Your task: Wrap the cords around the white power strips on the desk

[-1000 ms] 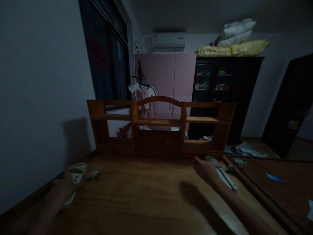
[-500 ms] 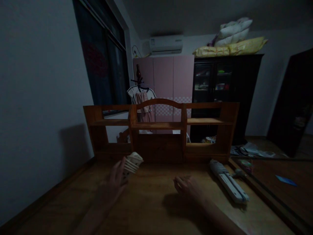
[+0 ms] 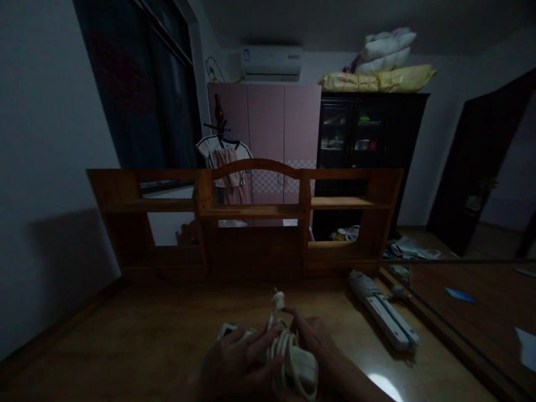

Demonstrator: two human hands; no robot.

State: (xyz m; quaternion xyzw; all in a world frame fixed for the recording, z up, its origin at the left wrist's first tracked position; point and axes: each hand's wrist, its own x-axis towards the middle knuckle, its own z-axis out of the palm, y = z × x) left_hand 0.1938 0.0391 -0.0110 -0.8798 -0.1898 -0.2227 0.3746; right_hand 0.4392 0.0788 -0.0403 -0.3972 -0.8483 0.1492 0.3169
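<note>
My left hand (image 3: 243,357) is wrapped over a white power strip (image 3: 306,365) low in the head view. A pale cord (image 3: 287,349) is wound several times round the strip. The two-pin plug (image 3: 277,301) sticks up at the top of the coil, its pins pointing away. My right hand (image 3: 314,335) is closed at the strip's right side, with a finger at the cord just below the plug. Most of its other fingers are hidden behind the coil. To the right, a second white power strip (image 3: 391,321) lies on the wooden desktop (image 3: 167,329), its grey cord wound round the far end.
A low wooden shelf unit (image 3: 251,212) stands along the back of the desktop. At the right runs a raised wooden edge (image 3: 431,329). Beyond it, a blue card (image 3: 459,294) and a white paper (image 3: 526,346) lie on a brown surface. A wall (image 3: 42,223) rises at the left.
My left hand has brought the corded power strip down and right, nearer to me. My right hand has come in against it and touches the cord by the plug. The view has shifted right.
</note>
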